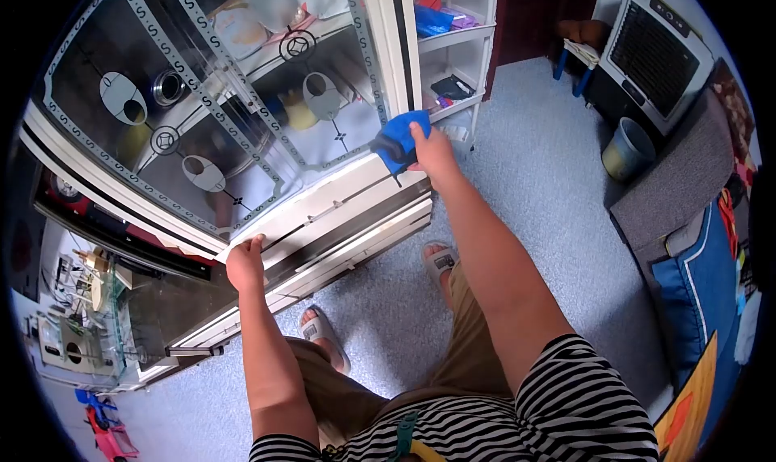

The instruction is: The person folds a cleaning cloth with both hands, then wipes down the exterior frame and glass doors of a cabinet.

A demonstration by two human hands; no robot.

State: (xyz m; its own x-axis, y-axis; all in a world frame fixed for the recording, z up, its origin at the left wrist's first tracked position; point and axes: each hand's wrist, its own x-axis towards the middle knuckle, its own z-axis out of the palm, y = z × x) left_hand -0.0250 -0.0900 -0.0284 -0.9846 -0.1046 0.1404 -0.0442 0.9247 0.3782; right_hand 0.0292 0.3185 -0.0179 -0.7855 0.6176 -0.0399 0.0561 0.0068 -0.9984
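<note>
A blue cloth (406, 139) with a dark patch is held in my right hand (432, 153), against the right end of the white cabinet's ledge, just below the patterned glass doors (242, 98). My left hand (245, 261) is at the cabinet's lower left corner, its fingers curled by the white edge; whether they grip it is unclear. Between my hands runs the cabinet's pale front (331, 199), with a thin dark line and small fittings. Behind the glass are a yellowish container (299, 110) and a round metal item (168, 88).
White shelves (455, 37) stand right of the cabinet. A bucket (627, 149), an air cooler (659, 50) and a grey sofa (675, 159) are at the right. Toys (105, 430) lie on the floor at lower left, near a glass-sided unit (121, 333). My feet are below the cabinet.
</note>
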